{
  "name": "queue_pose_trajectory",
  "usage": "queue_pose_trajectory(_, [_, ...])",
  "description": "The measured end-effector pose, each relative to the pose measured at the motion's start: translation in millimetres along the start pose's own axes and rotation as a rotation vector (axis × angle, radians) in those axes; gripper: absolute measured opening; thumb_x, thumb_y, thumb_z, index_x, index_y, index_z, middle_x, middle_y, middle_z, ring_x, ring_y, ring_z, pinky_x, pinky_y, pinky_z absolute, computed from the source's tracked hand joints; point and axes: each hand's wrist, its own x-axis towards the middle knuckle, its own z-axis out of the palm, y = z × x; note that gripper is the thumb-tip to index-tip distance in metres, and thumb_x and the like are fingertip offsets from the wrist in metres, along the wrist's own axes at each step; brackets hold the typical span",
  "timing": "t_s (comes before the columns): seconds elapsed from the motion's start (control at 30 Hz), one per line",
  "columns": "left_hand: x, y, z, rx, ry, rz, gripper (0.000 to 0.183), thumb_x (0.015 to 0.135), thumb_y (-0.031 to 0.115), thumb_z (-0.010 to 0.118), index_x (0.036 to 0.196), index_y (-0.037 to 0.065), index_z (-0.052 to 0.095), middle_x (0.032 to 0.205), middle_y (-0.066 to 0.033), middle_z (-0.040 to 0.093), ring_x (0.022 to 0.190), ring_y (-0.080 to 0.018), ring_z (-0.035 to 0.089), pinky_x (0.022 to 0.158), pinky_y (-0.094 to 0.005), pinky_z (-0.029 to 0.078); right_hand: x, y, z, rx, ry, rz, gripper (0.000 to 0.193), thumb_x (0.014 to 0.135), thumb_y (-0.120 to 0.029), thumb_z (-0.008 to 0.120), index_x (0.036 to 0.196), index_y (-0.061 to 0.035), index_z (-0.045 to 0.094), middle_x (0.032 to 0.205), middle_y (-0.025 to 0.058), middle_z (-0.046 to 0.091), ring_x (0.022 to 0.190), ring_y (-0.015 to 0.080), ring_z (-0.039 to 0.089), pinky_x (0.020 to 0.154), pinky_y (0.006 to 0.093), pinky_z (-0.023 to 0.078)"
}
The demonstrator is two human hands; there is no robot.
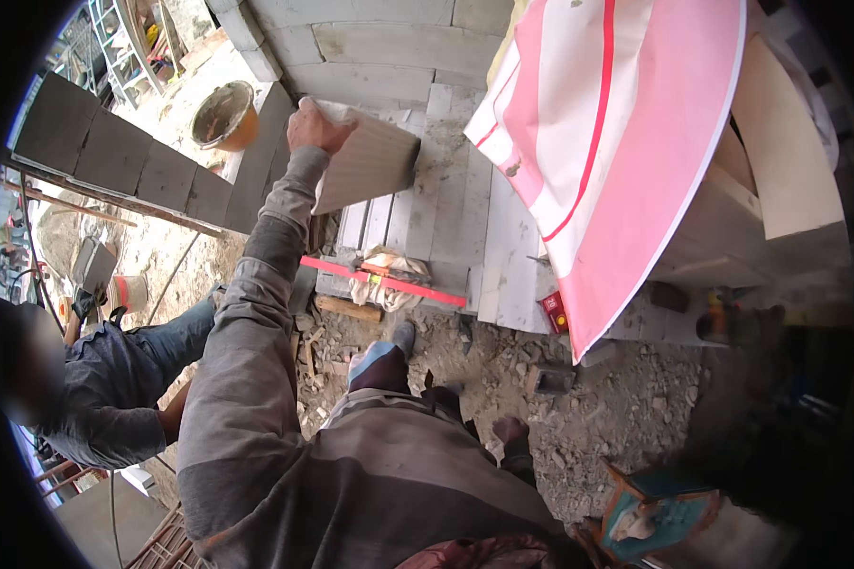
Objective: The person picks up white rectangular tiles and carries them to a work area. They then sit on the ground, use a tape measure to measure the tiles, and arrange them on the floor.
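Note:
My left arm reaches far forward, and my left hand (319, 129) is closed over the upper end of a pale grey block (370, 159). The block rests on light grey blockwork, beside a low block wall (166, 175). Nearer to me, a red spirit level (403, 283) lies across the blockwork, over a crumpled off-white cloth (381, 296). My right hand (510, 429) hangs low above the rubble, away from the blocks. It is small and dark in the view, so its fingers cannot be made out.
A pink and white sheet (617, 161) hangs at the right. An orange bucket (226, 119) of grey mix stands beyond the low wall. Another person (104, 389) is close on my left. Loose rubble (617, 408) covers the ground, with a teal frame (659, 522) at lower right.

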Motion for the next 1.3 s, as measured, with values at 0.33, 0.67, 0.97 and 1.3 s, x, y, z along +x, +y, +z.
queue_pose_trajectory(0.33, [-48.0,-9.6,10.1,0.057,-0.151,0.12,0.09,0.059,0.036,0.074,0.127,-0.005,0.03,0.097,-0.0274,0.064,0.09,-0.0431,0.063,0.081,-0.045,0.051,-17.4,14.5,-3.2,0.024,-0.042,0.081,0.016,0.084,-0.016,0.055,0.074,-0.008,0.045,0.056,0.003,0.039,0.048,0.0188,0.041,0.044,0.0349,0.035])
queue_pose_trajectory(0.67, [-15.6,3.0,0.0,0.06,-0.208,0.074,0.088,0.056,0.036,0.074,0.124,-0.003,0.034,0.098,-0.027,0.064,0.093,-0.042,0.063,0.083,-0.0436,0.051,8.2,-43.4,82.4,-0.406,0.313,-0.258,0.032,0.09,-0.019,0.053,0.115,-0.0001,0.05,0.097,0.0179,0.062,0.089,0.0371,0.065,0.075,0.0481,0.056])
queue_pose_trajectory(0.97, [1.7,39.2,-107.5,-0.129,-0.411,0.36,0.073,0.056,0.026,0.084,0.113,-0.006,0.05,0.09,-0.0194,0.066,0.085,-0.0271,0.066,0.072,-0.0351,0.054,-51.7,50.8,5.2,-0.371,0.367,-0.05,0.03,0.09,-0.02,0.055,0.112,-0.0002,0.053,0.091,0.0175,0.063,0.078,0.0349,0.067,0.064,0.0464,0.057])
queue_pose_trajectory(1.3, [-148.0,30.6,-226.9,-0.012,-0.539,0.896,0.094,0.065,0.019,0.081,0.138,-0.008,0.027,0.108,-0.0204,0.062,0.093,-0.0292,0.064,0.084,-0.0377,0.052,-56.8,77.3,-46.1,-0.381,0.459,-0.102,0.029,0.088,-0.023,0.054,0.105,-0.0002,0.056,0.086,0.0157,0.063,0.069,0.0305,0.067,0.06,0.0429,0.057])
